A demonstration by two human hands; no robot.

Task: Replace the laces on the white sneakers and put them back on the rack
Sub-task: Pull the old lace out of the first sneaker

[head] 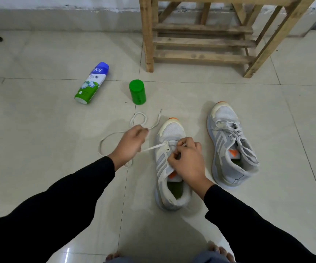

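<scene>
Sleeves (58, 205) of black cloth reach over the glossy pale tile floor (39, 130). The right hand (186, 160) curls onto the mesh upper of the near sneaker (172, 130), pinching by its front eyelets. The left hand (130, 143), just beside it, pinches a flat white lace (104, 141) that runs from an eyelet and loops loosely over the tiles. The second sneaker (227, 145), laced, stands to the right. Farther off are a green cylindrical cap (137, 92), a toppled plastic bottle (91, 83) and the slatted wooden rack (201, 42).
</scene>
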